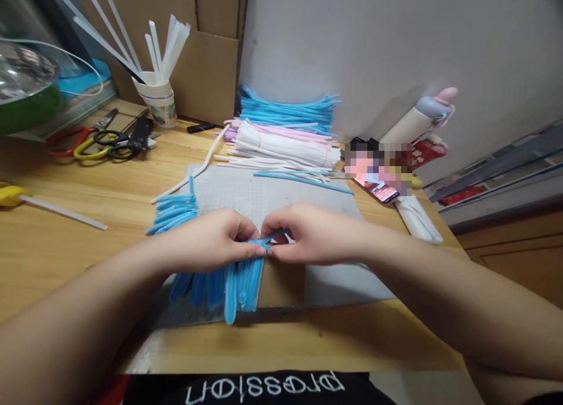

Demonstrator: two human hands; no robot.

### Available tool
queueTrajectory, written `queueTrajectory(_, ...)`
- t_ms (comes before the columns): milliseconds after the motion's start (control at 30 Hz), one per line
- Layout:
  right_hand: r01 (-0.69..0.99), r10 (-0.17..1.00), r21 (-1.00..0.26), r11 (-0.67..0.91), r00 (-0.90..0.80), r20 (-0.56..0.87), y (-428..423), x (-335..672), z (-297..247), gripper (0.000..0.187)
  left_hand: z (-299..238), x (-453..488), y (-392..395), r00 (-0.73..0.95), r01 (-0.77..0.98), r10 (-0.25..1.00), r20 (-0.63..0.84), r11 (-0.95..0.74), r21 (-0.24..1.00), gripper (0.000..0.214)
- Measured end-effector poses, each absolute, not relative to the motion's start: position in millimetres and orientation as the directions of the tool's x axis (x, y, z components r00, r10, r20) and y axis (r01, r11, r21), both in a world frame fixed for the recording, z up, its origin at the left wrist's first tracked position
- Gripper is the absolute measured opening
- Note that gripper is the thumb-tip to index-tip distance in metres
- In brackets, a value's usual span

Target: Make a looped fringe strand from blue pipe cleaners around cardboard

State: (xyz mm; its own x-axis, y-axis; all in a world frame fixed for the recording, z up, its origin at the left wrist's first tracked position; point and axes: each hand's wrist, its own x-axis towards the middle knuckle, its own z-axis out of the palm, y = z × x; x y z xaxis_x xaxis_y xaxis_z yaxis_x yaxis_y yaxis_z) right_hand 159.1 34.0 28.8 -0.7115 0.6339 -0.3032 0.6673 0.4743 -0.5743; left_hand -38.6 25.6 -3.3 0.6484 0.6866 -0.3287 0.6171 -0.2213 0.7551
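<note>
My left hand and my right hand meet over a grey mat at the middle of the wooden table. Both are closed in a pinch on the same blue pipe cleaner, which is bent between the fingertips. Under my left hand lies a row of folded blue pipe cleaners, wrapped across what looks like a piece of cardboard. More blue ends stick out to the left of my left hand.
Stacks of blue, pink and white pipe cleaners lie at the back of the mat. A paper cup of white sticks, scissors, a glue gun, a phone and a cardboard box stand around.
</note>
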Motion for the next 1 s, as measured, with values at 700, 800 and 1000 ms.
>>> queueTrajectory(700,0.825,0.845,-0.201,0.528,-0.487,0.22,-12.2,156.6,3.3,0.018,-0.1,-30.4,23.0,0.569,0.663,0.771,-0.285,-0.225,0.714,0.034)
queueTrajectory(800,0.749,0.883,-0.468,0.468,-0.385,0.267,-13.3,157.0,-4.4,0.018,-0.2,-28.5,20.9,0.506,0.684,0.84,-0.193,-0.255,0.684,0.035)
queueTrajectory(1000,0.143,0.981,-0.985,-0.1,-0.153,-0.122,-7.5,153.3,-23.6,0.019,1.8,-24.1,11.8,0.413,0.752,0.909,-0.045,-0.313,0.581,0.028)
